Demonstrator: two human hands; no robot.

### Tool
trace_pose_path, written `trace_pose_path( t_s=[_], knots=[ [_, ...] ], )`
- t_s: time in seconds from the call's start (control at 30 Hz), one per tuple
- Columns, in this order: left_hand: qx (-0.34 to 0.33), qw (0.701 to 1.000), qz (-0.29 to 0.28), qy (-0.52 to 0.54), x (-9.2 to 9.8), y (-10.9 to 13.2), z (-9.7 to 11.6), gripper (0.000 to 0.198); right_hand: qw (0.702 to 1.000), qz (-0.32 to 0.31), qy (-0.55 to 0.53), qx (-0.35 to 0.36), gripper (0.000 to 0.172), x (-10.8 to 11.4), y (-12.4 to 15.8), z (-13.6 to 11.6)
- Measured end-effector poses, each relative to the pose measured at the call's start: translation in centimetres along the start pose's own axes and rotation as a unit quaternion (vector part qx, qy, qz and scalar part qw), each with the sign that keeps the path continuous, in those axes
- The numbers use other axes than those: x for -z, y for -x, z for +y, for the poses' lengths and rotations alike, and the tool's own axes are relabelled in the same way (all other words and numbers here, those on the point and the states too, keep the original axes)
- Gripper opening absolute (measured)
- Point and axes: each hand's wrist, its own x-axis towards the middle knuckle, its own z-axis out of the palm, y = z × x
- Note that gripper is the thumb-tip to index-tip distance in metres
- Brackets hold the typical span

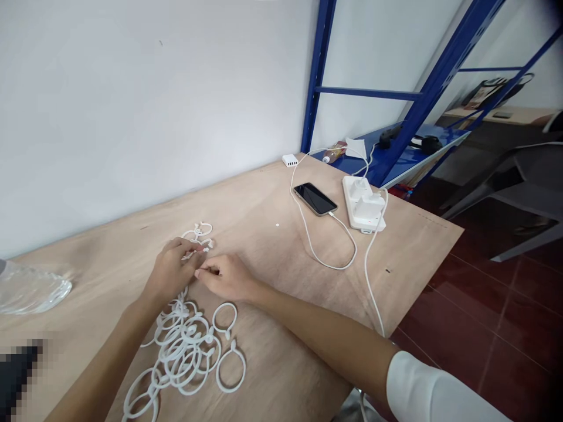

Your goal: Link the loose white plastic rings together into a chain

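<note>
My left hand (173,266) is at the middle of the wooden table, fingers bent and closed together. Just beyond its fingertips lie several small white plastic pieces (203,230), among them thin loops. My right hand (226,276) meets it from the right, thumb and index finger in a pinch. The fingertips of both hands nearly touch, and whatever is between them is too small or hidden to make out. Below the hands spreads a pile of white plastic rings (187,351) with small eyelets, partly behind my left forearm. Two rings (231,369) lie at the pile's right side.
A phone (315,198) charges on a white cable beside a power strip (352,205) with plugs. A white USB charger (290,160) sits by the wall. At left lies a clear plastic bottle (33,288). A blue metal rack (369,92) stands past the table's far right edge.
</note>
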Motion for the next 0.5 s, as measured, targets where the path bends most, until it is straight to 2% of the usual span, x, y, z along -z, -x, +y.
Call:
trace_pose_path(
  t_s=[0.1, 0.2, 0.3, 0.37, 0.5],
  knots=[
    [-0.029, 0.999, -0.022, -0.027, 0.2, 0.4, -0.1, 0.027, 1.0, 0.021, -0.001, 0.003, 0.018, -0.1, -0.2, 0.4],
    [-0.039, 0.998, -0.028, -0.042, 0.3, 0.9, -0.3, 0.03, 0.996, 0.09, 0.012, -0.017, 0.016, -0.1, -0.5, 1.0],
    [-0.052, 0.997, -0.042, -0.047, 0.4, 1.3, -0.6, 0.031, 0.986, 0.139, 0.091, 0.009, 0.028, 0.0, -0.5, 1.3],
    [-0.059, 0.996, -0.052, -0.049, 0.5, 1.5, -0.8, 0.032, 0.977, 0.124, 0.169, 0.048, 0.036, 0.1, -0.3, 1.3],
    [-0.067, 0.993, -0.047, -0.087, 0.9, 1.5, -1.7, 0.039, 0.96, 0.076, 0.26, 0.068, 0.029, 0.0, 0.0, 1.2]
  ],
)
